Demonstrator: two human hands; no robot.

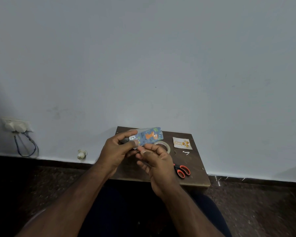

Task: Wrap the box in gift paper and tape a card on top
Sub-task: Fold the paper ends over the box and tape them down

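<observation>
A small box wrapped in blue gift paper with orange animals and green leaves (149, 135) is held tilted above the back of a low dark wooden table (191, 170). My left hand (117, 151) grips its near left end, thumb on the paper. My right hand (156, 161) touches the box's lower edge with thumb and forefinger pinched; whether tape sits between them I cannot tell. A birthday card (182, 143) lies flat on the table to the right. A tape roll (163, 145) lies behind my right hand, partly hidden.
Scissors with orange and black handles (183, 170) lie at the table's right front. A small white scrap (186, 152) lies below the card. The table stands against a pale wall; a socket with cables (17, 127) is at the left, above a dark floor.
</observation>
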